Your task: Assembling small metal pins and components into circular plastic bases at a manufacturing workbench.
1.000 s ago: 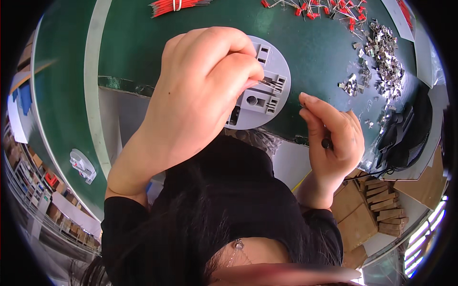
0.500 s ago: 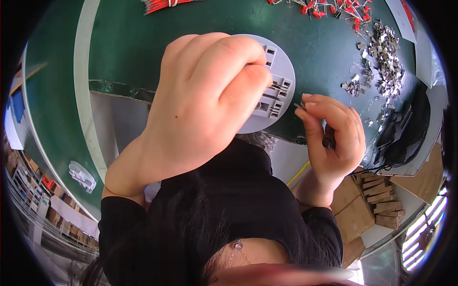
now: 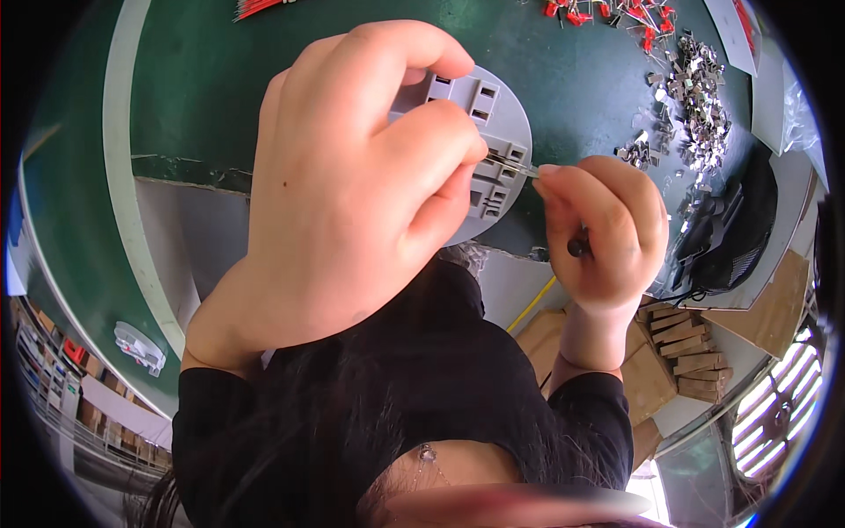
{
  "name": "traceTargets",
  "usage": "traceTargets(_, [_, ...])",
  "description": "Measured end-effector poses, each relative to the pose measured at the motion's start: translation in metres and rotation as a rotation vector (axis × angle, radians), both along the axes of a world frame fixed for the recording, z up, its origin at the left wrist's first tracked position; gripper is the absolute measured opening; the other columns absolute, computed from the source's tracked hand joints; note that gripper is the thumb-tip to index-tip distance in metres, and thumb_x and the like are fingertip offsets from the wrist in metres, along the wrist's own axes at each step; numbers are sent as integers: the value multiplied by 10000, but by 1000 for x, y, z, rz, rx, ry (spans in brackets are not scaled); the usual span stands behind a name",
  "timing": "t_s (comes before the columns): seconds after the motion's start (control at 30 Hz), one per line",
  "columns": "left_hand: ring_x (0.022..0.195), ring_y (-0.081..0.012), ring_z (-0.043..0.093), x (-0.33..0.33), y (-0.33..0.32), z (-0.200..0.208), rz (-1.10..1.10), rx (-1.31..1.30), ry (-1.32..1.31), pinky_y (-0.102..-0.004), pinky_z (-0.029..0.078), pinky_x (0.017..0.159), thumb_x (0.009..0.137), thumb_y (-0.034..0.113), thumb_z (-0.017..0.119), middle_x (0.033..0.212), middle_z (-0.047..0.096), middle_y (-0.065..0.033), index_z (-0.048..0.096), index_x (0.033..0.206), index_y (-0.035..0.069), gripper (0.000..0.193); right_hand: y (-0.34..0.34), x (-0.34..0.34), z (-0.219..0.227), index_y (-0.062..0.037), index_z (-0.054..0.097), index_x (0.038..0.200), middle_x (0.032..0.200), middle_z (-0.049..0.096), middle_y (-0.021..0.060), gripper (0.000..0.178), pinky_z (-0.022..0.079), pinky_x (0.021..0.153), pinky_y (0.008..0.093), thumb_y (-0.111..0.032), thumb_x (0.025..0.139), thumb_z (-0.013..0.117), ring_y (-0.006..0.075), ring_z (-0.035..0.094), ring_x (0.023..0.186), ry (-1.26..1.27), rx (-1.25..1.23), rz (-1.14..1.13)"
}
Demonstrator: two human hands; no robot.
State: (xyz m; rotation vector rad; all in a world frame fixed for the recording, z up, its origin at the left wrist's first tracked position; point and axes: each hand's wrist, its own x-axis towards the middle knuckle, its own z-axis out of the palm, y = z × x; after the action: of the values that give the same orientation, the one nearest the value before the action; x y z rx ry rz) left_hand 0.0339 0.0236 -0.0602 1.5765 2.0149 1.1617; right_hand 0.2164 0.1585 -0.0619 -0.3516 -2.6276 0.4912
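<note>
A round light-grey plastic plate [image 3: 512, 116] with raised slotted blocks lies at the table's near edge, partly covered by my left hand [image 3: 361, 176]. That hand's thumb and a finger are closed at the slots; whatever they pinch is hidden. Its upper finger is bent over the plate. To the right, my right hand [image 3: 607, 220] pinches a thin metal piece [image 3: 530, 169] between thumb and forefinger, at the plate's right rim. Within the same hand's curled fingers sits a dark rod-like thing [image 3: 578, 245], only its round end showing.
Loose small metal clips [image 3: 700, 97] are heaped on the green table [image 3: 581, 106] at right. Behind them lie red-ended parts with wire legs [image 3: 651, 18]; a red bundle [image 3: 255, 7] is at far left. A black mesh-like object [image 3: 748, 229] sits by the right edge.
My right hand has moved left and slightly up, bringing the metal piece to the plate. My left hand's upper finger has lifted away from the thumb. The whole view has shifted slightly.
</note>
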Motion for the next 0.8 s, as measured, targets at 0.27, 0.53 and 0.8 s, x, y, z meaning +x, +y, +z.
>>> traceTargets(0.27, [997, -281, 600, 0, 1, 1, 5, 7, 36, -357, 530, 818, 673, -96, 738, 1195, 597, -123, 653, 817, 47, 221, 3, -5, 14, -105, 722, 955, 841, 596, 29, 379, 395, 519, 300, 46, 622, 822, 177, 529, 609, -56, 152, 66])
traceTargets(0.53, [968, -279, 606, -1, 2, -1, 2, 38, 24, -352, 525, 793, 666, -94, 740, 1179, 605, -120, 646, 816, 44, 224, 8, -5, 13, -160, 740, 982, 882, 571, -6, 437, 367, 517, 288, -71, 556, 778, 134, 509, 595, -43, 275, 108])
traceTargets(0.8, [940, -274, 613, 2, 2, -4, 29, 60, 19, -345, 524, 766, 661, -96, 739, 1161, 611, -117, 642, 815, 42, 229, 12, -9, 18, -186, 741, 1001, 903, 558, -24, 462, 380, 530, 288, -119, 544, 760, 118, 509, 599, -54, 328, 143])
